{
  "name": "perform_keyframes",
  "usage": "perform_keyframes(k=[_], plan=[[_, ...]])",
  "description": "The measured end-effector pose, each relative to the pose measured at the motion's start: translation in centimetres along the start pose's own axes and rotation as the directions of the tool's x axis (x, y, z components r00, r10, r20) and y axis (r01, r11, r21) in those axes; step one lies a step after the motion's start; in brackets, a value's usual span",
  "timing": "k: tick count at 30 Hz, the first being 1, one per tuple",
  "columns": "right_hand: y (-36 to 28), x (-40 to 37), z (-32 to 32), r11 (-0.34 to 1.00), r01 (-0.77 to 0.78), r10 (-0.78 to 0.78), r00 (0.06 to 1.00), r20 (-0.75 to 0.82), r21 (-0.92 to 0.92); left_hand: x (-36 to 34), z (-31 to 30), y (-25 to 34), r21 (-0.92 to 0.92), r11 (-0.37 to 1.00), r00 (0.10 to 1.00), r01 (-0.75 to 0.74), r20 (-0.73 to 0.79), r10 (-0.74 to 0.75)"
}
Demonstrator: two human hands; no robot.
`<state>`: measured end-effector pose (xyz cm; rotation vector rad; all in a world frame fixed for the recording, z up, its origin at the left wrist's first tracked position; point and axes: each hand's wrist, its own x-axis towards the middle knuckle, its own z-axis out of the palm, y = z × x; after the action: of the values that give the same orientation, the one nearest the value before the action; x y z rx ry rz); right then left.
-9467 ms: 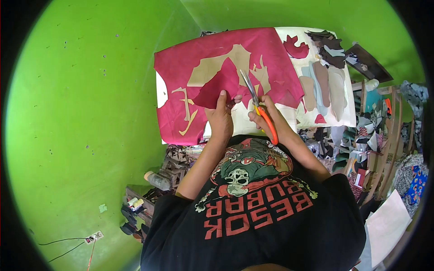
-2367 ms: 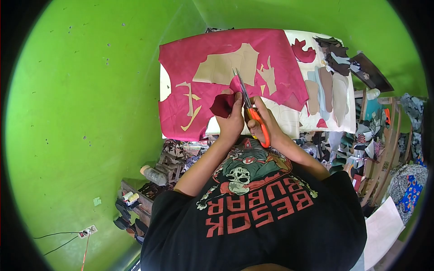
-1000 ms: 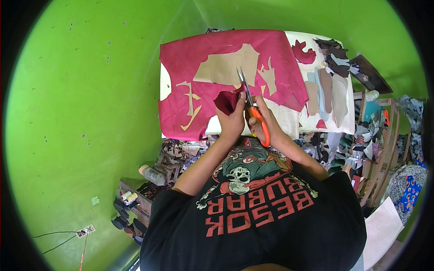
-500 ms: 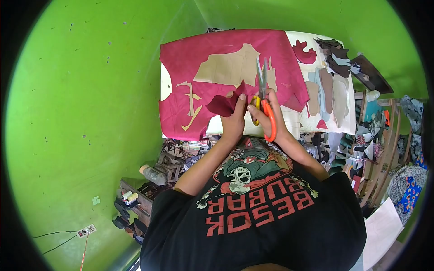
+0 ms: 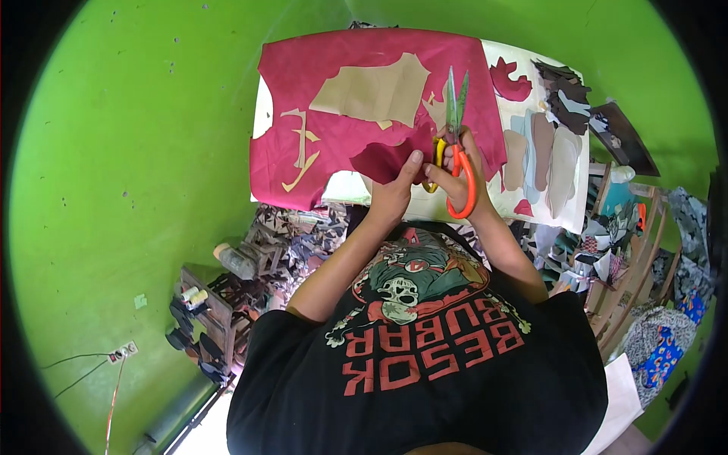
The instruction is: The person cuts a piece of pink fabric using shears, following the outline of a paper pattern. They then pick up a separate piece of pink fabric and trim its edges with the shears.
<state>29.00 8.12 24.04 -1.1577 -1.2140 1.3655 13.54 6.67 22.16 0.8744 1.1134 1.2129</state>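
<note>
Both blades (image 5: 452,106) clear, maroon piece (image 5: 385,161) now flatter

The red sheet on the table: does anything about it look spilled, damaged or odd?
Nothing looks spilled. The red sheet has irregular edges, and narrow offcuts lie scattered on its left part. With scissors in the right hand, that suggests cutting, not accidental damage.

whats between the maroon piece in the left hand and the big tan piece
In the head view, a strip of crimson sheet shows between the maroon piece and the tan piece, with a small yellowish scrap on it.
</note>
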Motion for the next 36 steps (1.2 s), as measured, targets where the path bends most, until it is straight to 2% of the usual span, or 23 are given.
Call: perform_keyframes(k=[1,3,4,7,9,11,13,14,15,16,19,20,21,22,23,25,26,27,31,33,35,36], plan=[[0.5,-0.1,-0.4,1.0,-0.006,0.006,1.0,0.006,0.002,-0.1,0.2,-0.6,0.001,1.0,1.0,0.004,-0.008,-0.004],[0.4,-0.1,-0.9,0.997,-0.016,0.023,0.994,-0.105,0.074,0.0,0.9,-0.9,-0.072,0.997,0.994,0.03,-0.099,-0.037],[-0.6,-0.1,-0.8,0.993,-0.041,0.06,0.984,-0.168,0.113,0.3,1.0,-0.5,-0.071,0.997,0.995,0.03,-0.095,-0.037],[-0.2,0.5,-0.9,0.981,-0.011,0.044,0.985,-0.167,0.194,1.0,0.7,1.0,0.007,1.0,0.998,-0.024,-0.052,0.025],[0.1,0.6,0.0,0.987,0.017,0.015,0.98,-0.201,0.159,1.7,0.7,1.2,-0.031,1.0,0.989,0.002,-0.15,-0.007],[0.2,0.7,1.0,0.993,0.055,-0.028,0.969,-0.247,0.102,2.6,-0.1,0.8,-0.039,0.999,0.994,0.027,-0.109,-0.031],[0.1,0.7,2.1,0.993,0.04,-0.005,0.951,-0.309,0.108,3.6,-0.3,1.0,-0.071,0.997,0.995,0.04,-0.084,-0.046],[-0.1,0.8,2.5,0.981,0.069,-0.006,0.947,-0.322,0.184,3.7,-0.5,0.9,0.0,0.999,0.998,0.051,-0.02,-0.051],[-0.2,0.8,2.7,0.983,0.068,-0.011,0.949,-0.316,0.17,3.6,-0.8,1.3,0.072,0.996,0.998,0.057,0.036,-0.06],[-0.3,0.8,3.0,0.988,0.068,-0.015,0.936,-0.352,0.138,3.5,-1.7,2.1,0.244,0.96,0.986,0.136,0.063,-0.156],[-0.6,1.8,4.2,0.979,0.133,-0.061,0.913,-0.403,0.153,3.8,-2.2,3.3,0.111,0.993,0.997,0.05,0.051,-0.056],[-0.8,2.0,4.5,0.957,0.151,-0.046,0.921,-0.386,0.246,4.1,-2.4,3.9,0.069,0.997,0.999,0.018,0.043,-0.021],[-1.0,2.1,4.9,0.927,0.164,-0.029,0.928,-0.371,0.337,4.6,-3.0,3.9,0.065,0.998,0.999,0.01,0.052,-0.014],[-1.3,2.4,5.5,0.921,0.179,-0.042,0.928,-0.37,0.345,5.4,-3.8,3.1,-0.001,0.998,0.997,0.069,0.033,-0.069],[-1.6,2.6,6.1,0.923,0.19,-0.053,0.924,-0.379,0.334,6.3,-4.6,2.2,-0.07,0.989,0.992,0.128,0.02,-0.126],[-2.2,2.7,7.3,0.933,0.155,-0.023,0.927,-0.375,0.325,6.9,-4.7,3.1,-0.072,0.992,0.992,0.104,0.082,-0.098],[-2.1,2.8,7.7,0.965,0.123,-0.025,0.923,-0.385,0.232,6.7,-4.5,3.3,-0.159,0.985,0.992,0.066,0.115,-0.048],[-2.1,2.9,8.1,0.967,0.118,-0.021,0.921,-0.388,0.226,6.4,-4.3,4.1,-0.246,0.969,0.99,0.036,0.142,0.0],[-2.3,2.8,9.7,0.979,0.123,-0.047,0.91,-0.412,0.16,6.9,-5.6,3.9,-0.287,0.955,0.973,0.08,0.23,-0.013],[-2.1,2.7,10.2,0.994,0.092,-0.06,0.907,-0.418,0.057,7.5,-5.9,4.5,-0.31,0.949,0.964,0.057,0.263,0.028],[-2.2,2.7,10.9,0.994,0.092,-0.058,0.906,-0.42,0.062,7.9,-6.1,5.0,-0.322,0.941,0.963,0.105,0.268,-0.015],[-2.1,2.7,11.2,0.992,0.089,-0.043,0.903,-0.428,0.088,7.9,-6.0,5.5,-0.359,0.93,0.971,0.076,0.24,0.013]])
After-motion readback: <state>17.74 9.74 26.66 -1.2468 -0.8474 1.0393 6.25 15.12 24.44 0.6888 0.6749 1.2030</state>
